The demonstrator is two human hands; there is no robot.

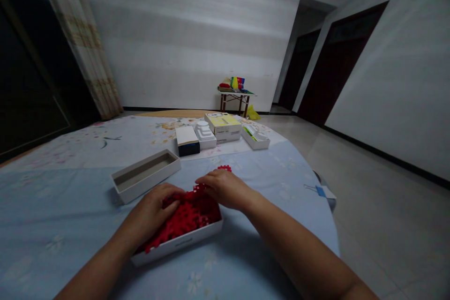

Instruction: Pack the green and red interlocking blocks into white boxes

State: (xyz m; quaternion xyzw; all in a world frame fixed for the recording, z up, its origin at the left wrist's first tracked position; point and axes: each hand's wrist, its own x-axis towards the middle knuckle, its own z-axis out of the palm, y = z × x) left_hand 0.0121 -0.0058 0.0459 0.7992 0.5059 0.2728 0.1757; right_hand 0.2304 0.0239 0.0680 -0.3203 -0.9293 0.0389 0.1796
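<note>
A long white box in front of me is full of red toothed pieces that look like interlocking plastic shapes. My left hand reaches over the box's left side, its thumb and fingers curled around some of the red pieces. At the far right corner, my right hand bends its fingers down onto a red toothed piece; its fingertips are partly hidden. Another red piece shows on the table just beyond my right hand.
An empty white box lid or tray lies behind my left hand. Farther back stand a black-and-white box, a white molded tray, a yellow-and-white box and an open white box. A blue clip hangs at the cloth-covered table's right edge.
</note>
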